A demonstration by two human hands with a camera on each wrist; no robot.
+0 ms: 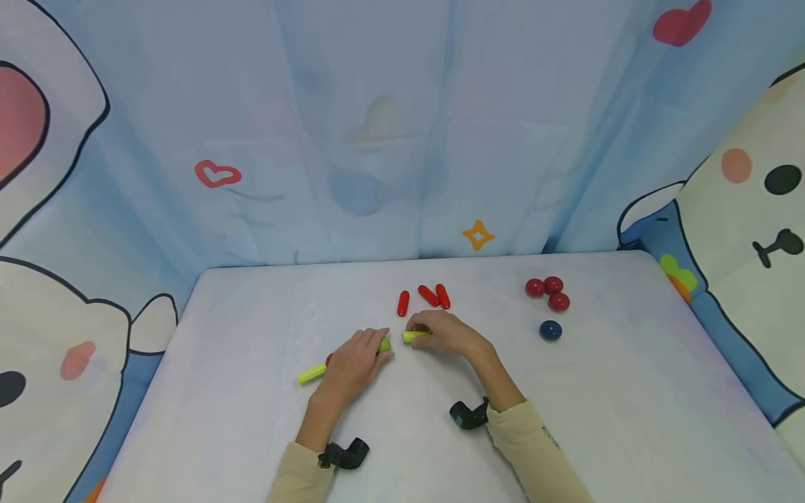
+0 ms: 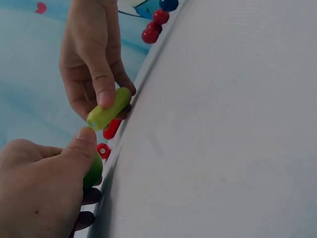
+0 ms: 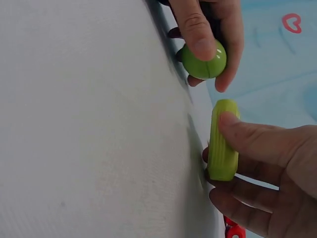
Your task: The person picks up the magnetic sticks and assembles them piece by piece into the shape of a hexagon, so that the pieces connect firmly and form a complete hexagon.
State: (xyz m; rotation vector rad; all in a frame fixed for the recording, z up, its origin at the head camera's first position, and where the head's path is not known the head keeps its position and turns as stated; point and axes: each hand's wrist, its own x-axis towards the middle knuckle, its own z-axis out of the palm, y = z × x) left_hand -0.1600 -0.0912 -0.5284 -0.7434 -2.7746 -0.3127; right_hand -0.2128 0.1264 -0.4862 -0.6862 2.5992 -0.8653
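Observation:
My left hand (image 1: 352, 367) grips a glossy green ball (image 3: 204, 62), its thumb pressed on the ball's side in the right wrist view. Beyond the back of that hand, a yellow-green rod (image 1: 311, 374) and a sliver of red ball (image 1: 329, 359) stick out on the left; the palm hides what lies between them and the green ball. Thumb and fingers of my right hand (image 1: 443, 332) pinch a second ribbed yellow-green rod (image 3: 224, 144). One end of this rod points at the green ball, with a small gap between the two.
Beyond my hands lie a red rod (image 1: 403, 303) and two more red rods (image 1: 435, 296) close together. Farther right are three red balls (image 1: 558, 302) in a cluster and a dark blue ball (image 1: 550, 330). A printed curtain (image 1: 377, 209) hangs behind the white table (image 1: 629, 391).

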